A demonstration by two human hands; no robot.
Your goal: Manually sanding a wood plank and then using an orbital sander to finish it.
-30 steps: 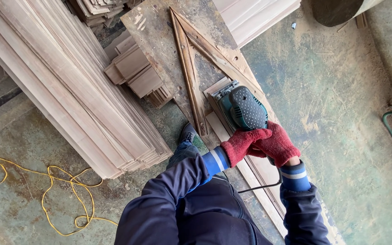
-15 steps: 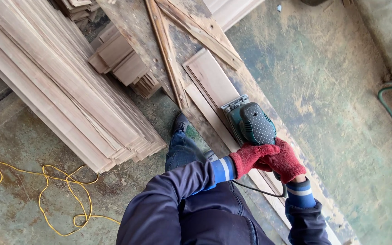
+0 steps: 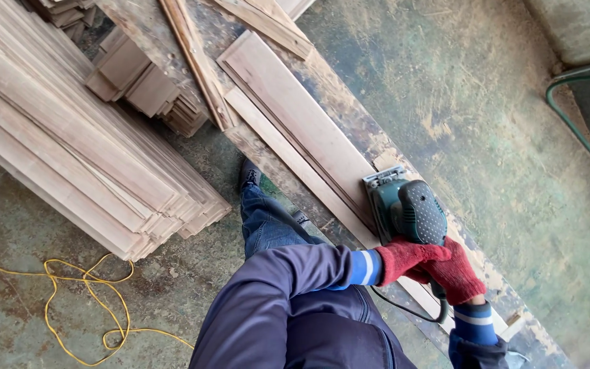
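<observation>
Change: sander (image 3: 405, 210) has slid nearer along the board (image 3: 295, 116), baring its far length.
Hands: left hand (image 3: 408, 260) and right hand (image 3: 455, 275) together, clamped on the sander.
Meaning: sanding looks to be reaching the board's near end on the counter (image 3: 349, 113).

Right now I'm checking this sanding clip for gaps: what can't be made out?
- Head view: the sander base is hidden by its own body.
- The fingers of the left hand and right hand are covered by red gloves.
- The sanded board runs under the sander and hands.
- The yellow cable is cut off by the left edge.
</observation>
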